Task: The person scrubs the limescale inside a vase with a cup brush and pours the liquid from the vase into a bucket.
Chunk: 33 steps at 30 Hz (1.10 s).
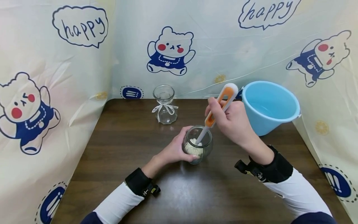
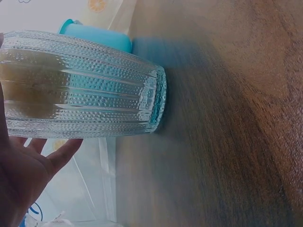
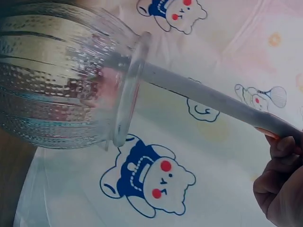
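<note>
A small round ribbed glass jar [image 1: 198, 145] stands on the dark wooden table [image 1: 117, 149]. My left hand [image 1: 176, 149] wraps around its left side and holds it; the left wrist view shows the jar [image 2: 80, 85] against my palm [image 2: 23, 175]. My right hand [image 1: 230, 119] grips the orange and white handle of a bottle brush [image 1: 221, 104]. The brush's white shaft [image 3: 208, 97] runs down through the jar's mouth [image 3: 129, 90], and its pale sponge head [image 1: 193, 147] sits inside the jar.
A second clear glass vase [image 1: 164, 104] with a white ribbon bow stands at the back of the table. A light blue plastic bucket [image 1: 268, 107] sits at the back right. Cartoon bear sheets [image 1: 170, 51] wall in the table on three sides.
</note>
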{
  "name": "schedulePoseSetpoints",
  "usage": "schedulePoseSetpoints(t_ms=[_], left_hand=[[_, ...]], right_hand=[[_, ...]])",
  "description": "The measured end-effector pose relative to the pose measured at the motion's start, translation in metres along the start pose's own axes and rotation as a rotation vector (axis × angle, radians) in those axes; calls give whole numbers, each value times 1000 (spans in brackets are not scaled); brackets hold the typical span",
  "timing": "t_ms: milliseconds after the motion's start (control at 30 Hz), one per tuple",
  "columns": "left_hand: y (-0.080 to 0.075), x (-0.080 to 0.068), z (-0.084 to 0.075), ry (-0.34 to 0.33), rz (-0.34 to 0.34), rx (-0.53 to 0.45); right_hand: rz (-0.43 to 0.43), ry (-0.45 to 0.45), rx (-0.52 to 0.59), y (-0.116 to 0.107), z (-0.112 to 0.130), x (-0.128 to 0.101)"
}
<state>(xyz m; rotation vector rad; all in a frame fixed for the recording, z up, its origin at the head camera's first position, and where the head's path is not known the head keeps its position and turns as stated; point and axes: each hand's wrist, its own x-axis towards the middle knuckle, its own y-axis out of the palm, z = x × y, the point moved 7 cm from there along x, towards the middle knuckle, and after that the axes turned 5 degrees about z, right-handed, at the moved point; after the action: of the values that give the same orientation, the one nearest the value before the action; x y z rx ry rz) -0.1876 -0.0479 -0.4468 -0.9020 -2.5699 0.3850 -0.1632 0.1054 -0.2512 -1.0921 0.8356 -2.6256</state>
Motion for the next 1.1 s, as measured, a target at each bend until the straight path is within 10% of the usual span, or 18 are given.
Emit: schedulePoseSetpoints(t_ms=[433, 833, 1100], left_hand=[[2, 2, 1, -39, 34, -24], [0, 1, 1, -13, 7, -22], [1, 0, 2, -24, 25, -42]], right_hand=[[209, 69, -42, 49, -24, -21], [16, 109, 54, 9, -17, -15], [199, 104, 17, 43, -30, -28]])
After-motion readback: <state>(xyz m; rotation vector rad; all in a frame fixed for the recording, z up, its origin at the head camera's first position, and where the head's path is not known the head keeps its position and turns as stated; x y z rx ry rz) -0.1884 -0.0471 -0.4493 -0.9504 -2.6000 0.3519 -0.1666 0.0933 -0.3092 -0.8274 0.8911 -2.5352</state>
